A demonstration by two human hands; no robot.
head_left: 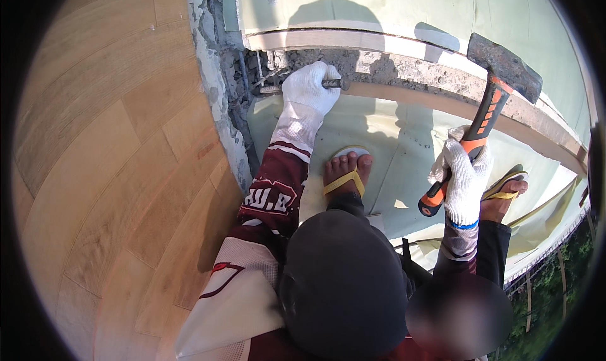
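Observation:
My left hand [310, 86], in a white knit glove, is closed around a short metal chisel [334, 83]. The chisel lies roughly level, its blunt end out to the right of my fist and its other end at the broken concrete corner [238, 77]. My right hand [466, 175], gloved in white too, grips the black and orange handle of a hammer [489, 102]. The heavy, worn metal head is raised toward the upper right, apart from the chisel. Most of the chisel's shaft is hidden inside my left fist.
A wood-look floor [126, 184] with a ragged mortar edge runs along the left. A rough concrete strip [410, 71] curves across to the right, between pale green sheets [404, 7]. My feet [347, 175] wear yellow-strapped flip-flops. Green plants [549, 304] show at lower right.

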